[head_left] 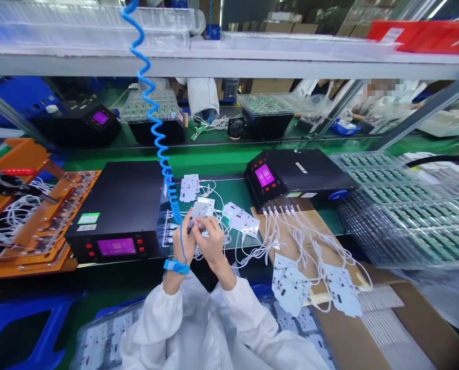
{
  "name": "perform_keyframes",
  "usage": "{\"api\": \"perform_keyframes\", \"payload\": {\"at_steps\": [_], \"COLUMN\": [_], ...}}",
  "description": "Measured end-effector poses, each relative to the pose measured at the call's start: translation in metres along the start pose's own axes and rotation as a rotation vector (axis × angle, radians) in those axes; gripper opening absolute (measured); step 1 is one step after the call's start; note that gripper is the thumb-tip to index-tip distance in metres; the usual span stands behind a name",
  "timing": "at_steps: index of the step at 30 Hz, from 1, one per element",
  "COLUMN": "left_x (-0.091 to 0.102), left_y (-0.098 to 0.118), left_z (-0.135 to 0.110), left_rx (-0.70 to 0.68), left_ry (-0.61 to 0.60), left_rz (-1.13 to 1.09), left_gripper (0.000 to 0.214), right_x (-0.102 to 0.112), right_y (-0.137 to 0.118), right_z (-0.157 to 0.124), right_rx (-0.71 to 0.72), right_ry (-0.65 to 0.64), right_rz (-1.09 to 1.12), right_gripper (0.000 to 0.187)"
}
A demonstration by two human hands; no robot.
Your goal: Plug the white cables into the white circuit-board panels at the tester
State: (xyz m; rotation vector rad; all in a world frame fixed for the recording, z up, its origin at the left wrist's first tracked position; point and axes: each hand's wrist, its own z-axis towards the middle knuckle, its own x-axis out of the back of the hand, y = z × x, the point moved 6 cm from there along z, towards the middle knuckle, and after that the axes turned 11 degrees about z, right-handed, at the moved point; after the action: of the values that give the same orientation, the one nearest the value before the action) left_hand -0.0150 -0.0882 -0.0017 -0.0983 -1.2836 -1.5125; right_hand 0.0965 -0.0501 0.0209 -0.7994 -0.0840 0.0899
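A white circuit board [203, 207] is held up above the bench between my two hands. My left hand [184, 242], with a blue wrist strap [176, 266] and its coiled cord [158, 133], is closed on the board's left edge. The fingers of my right hand [211, 241] pinch together at the board's lower edge; anything small between them is hidden. Behind the held board lies another white board [190, 187]. To the right, a third white board [240, 219] rests among white cables [258, 250], with a greenish glow at its left edge.
Black testers with purple screens stand left [116, 205] and right [301, 174]. An orange fixture [40, 205] is at far left. White boards [291, 284] hang on cables at right. Stacked clear trays [402, 216] and a cardboard box [425, 318] stand at right. A shelf [229, 67] crosses above.
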Motion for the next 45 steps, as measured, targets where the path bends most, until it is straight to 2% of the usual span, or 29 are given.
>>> {"api": "perform_keyframes", "payload": {"at_steps": [4, 18, 26, 29, 31, 35, 39, 42, 45], "left_x": [-0.002, -0.004, -0.007, 0.009, 0.027, 0.060, 0.088, 0.099, 0.100], "left_y": [0.003, 0.008, 0.005, 0.013, 0.016, 0.008, -0.010, -0.023, -0.032], "left_z": [-0.002, -0.005, 0.008, 0.002, -0.013, -0.060, -0.097, -0.103, -0.100], "left_rx": [-0.035, -0.112, -0.191, -0.250, -0.231, -0.017, 0.153, 0.210, 0.235], "left_ry": [0.014, 0.044, -0.007, 0.029, 0.061, -0.004, 0.033, 0.096, 0.132], "left_rz": [0.067, 0.036, 0.039, 0.120, 0.156, 0.108, 0.083, 0.094, 0.100], "left_gripper": [0.044, 0.042, 0.042, 0.043, 0.045, 0.048, 0.052, 0.056, 0.057], "right_x": [-0.003, -0.006, -0.007, -0.005, -0.007, -0.020, -0.031, -0.040, -0.052], "right_y": [0.003, 0.008, 0.016, 0.034, 0.052, 0.083, 0.095, 0.095, 0.095], "right_z": [-0.001, -0.002, 0.006, 0.011, 0.015, 0.028, 0.037, 0.036, 0.029], "right_rx": [-0.002, -0.011, -0.090, -0.200, -0.291, -0.386, -0.380, -0.376, -0.359], "right_ry": [-0.037, -0.055, -0.060, -0.011, -0.003, -0.110, -0.200, -0.289, -0.388], "right_rz": [-0.044, -0.026, 0.026, 0.052, 0.065, 0.032, -0.072, -0.114, -0.132], "right_gripper": [0.017, 0.018, 0.019, 0.022, 0.025, 0.035, 0.032, 0.028, 0.030]}}
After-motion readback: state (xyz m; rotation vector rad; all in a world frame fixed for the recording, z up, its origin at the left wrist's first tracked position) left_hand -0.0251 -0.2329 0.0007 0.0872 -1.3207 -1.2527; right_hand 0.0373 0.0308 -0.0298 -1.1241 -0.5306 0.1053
